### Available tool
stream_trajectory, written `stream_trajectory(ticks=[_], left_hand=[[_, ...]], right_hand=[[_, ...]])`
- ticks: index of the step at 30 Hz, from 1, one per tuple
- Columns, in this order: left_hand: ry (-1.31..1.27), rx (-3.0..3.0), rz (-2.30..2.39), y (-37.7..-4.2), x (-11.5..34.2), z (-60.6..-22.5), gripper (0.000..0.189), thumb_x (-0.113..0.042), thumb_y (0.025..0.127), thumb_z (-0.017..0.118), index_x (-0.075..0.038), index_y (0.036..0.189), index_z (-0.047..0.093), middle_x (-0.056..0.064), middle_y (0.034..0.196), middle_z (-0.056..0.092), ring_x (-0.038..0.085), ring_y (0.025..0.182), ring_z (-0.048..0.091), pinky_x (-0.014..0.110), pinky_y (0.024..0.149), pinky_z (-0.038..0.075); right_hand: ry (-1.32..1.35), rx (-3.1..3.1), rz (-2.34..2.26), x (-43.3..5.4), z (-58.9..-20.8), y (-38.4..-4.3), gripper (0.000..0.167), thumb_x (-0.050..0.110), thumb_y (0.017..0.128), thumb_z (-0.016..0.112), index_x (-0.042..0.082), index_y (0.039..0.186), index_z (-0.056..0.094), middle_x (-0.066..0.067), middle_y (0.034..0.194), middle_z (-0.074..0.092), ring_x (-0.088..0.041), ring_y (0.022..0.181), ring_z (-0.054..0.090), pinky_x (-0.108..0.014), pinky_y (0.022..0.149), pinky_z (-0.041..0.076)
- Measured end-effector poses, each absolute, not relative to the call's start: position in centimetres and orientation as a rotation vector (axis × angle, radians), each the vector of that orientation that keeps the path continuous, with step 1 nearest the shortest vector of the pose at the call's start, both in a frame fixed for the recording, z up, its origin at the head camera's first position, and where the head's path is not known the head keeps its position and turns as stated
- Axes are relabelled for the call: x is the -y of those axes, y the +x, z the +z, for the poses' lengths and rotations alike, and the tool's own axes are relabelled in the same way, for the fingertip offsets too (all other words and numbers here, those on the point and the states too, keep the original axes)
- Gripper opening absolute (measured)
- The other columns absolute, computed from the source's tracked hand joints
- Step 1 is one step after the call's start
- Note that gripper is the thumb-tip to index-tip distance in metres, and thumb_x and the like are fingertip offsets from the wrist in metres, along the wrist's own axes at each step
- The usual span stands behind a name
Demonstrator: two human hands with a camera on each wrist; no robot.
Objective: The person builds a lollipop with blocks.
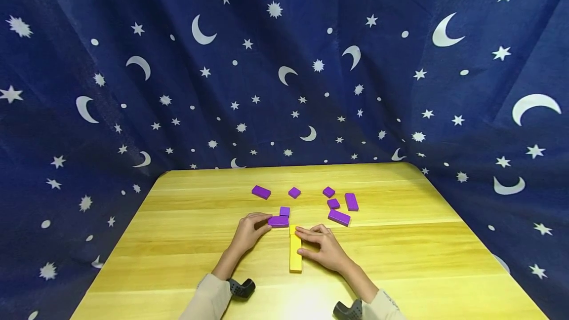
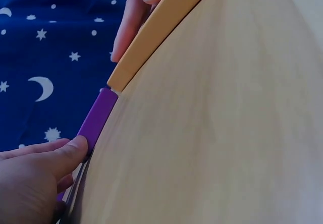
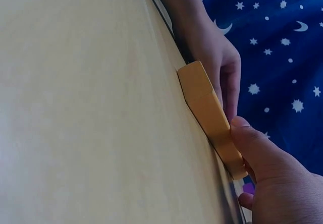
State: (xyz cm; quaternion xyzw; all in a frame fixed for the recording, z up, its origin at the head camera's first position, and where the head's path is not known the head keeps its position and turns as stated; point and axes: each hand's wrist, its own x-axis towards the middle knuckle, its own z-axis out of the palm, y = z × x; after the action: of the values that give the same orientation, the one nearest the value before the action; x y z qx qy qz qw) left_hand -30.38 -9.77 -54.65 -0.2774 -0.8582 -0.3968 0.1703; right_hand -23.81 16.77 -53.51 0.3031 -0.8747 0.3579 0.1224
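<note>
Purple and yellow blocks lie flat on the wooden table. My left hand point(image 1: 247, 233) pinches the left end of a purple rectangular block point(image 1: 279, 221), its thumb on the near side in the left wrist view. A small purple block point(image 1: 284, 211) touches that block's far side. Just right of it, a small yellow block point(image 1: 292, 229) sits at the far end of a long yellow block point(image 1: 295, 256). My right hand point(image 1: 326, 249) rests against the yellow blocks from the right. Its straight fingers touch the small one, and its thumb point(image 3: 242, 123) touches the long one's side.
Farther back lie a purple rectangular block point(image 1: 261, 192) and a small purple block point(image 1: 294, 192). A loose group of purple blocks, including a rectangular one point(image 1: 339, 218), lies at the back right. A dark blue star-and-moon curtain point(image 1: 284, 63) hangs behind the table point(image 1: 200, 196).
</note>
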Motion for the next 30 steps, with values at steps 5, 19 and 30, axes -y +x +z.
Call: stream_trajectory(ticks=[5, 19, 30], left_hand=[[-0.754, 2.463, -1.127, -30.5, 8.7, -54.4, 0.029, -0.019, 0.082, 0.071, -0.009, 0.109, 0.069, 0.005, 0.105, 0.066, 0.025, 0.103, 0.058, 0.042, 0.088, 0.045], [-0.677, 2.463, -1.142, -30.2, 6.4, -54.1, 0.027, -0.026, 0.083, 0.069, -0.011, 0.105, 0.071, 0.002, 0.102, 0.068, 0.022, 0.099, 0.057, 0.041, 0.086, 0.044], [-0.596, 2.450, -1.107, -30.4, 5.4, -54.2, 0.023, -0.024, 0.079, 0.074, -0.012, 0.098, 0.074, -0.001, 0.094, 0.070, 0.019, 0.094, 0.058, 0.039, 0.085, 0.042]], right_hand=[[0.890, 2.541, 1.027, -16.8, -53.5, -23.9, 0.052, 0.046, 0.082, 0.064, 0.017, 0.125, 0.060, 0.011, 0.131, 0.051, -0.008, 0.096, 0.043, -0.035, 0.079, 0.036], [0.909, 2.526, 1.029, -16.6, -53.3, -23.8, 0.051, 0.044, 0.082, 0.065, 0.016, 0.125, 0.060, 0.009, 0.130, 0.053, -0.008, 0.095, 0.044, -0.034, 0.079, 0.036], [0.897, 2.517, 1.020, -16.7, -53.4, -23.9, 0.051, 0.044, 0.081, 0.066, 0.017, 0.124, 0.061, 0.011, 0.130, 0.053, -0.009, 0.096, 0.044, -0.033, 0.080, 0.036]])
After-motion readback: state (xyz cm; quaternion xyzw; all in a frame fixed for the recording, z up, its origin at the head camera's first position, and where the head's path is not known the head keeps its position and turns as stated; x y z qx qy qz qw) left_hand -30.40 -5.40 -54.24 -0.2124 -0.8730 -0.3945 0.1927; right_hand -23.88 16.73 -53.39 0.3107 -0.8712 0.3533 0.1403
